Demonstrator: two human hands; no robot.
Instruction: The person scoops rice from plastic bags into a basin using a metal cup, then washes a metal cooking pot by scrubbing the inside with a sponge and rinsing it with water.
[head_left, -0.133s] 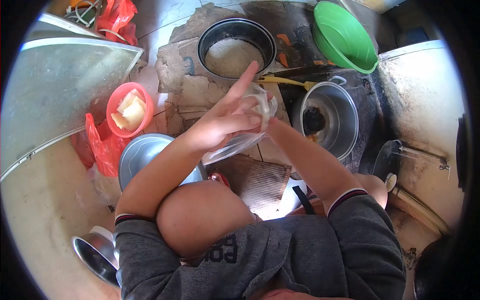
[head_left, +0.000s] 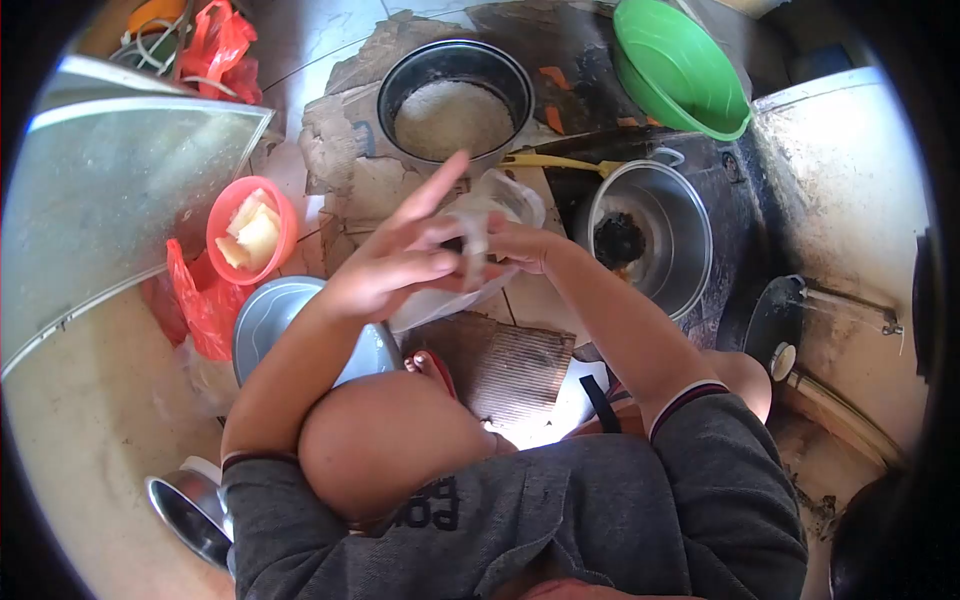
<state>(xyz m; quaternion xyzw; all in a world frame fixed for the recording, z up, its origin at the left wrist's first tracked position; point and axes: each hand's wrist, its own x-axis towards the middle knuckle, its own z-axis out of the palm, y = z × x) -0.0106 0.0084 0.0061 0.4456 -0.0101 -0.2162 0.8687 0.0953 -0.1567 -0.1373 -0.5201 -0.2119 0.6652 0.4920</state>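
A clear plastic bag (head_left: 450, 303) hangs between my hands, its upper part bunched near my fingers. My left hand (head_left: 400, 255) touches the bag with its lower fingers, while its index finger points up toward the black pan. My right hand (head_left: 520, 243) pinches the bunched plastic from the other side. Just beyond them sits the round black pan (head_left: 525, 85) with pale powdery grains (head_left: 453, 120) inside. Motion blurs the fingertips and the plastic between them.
A silver pot (head_left: 690, 245) with a dark patch inside stands right, near a yellow-handled utensil (head_left: 550, 160) and a green basin (head_left: 680, 75). At left are a pink bowl (head_left: 285, 225) of pale pieces, a red bag (head_left: 205, 305) and a grey-blue basin (head_left: 270, 320).
My right hand has come out beside the bunched plastic, its fingers now more visible. My left hand has shifted left and slightly down. The whole view has moved slightly.
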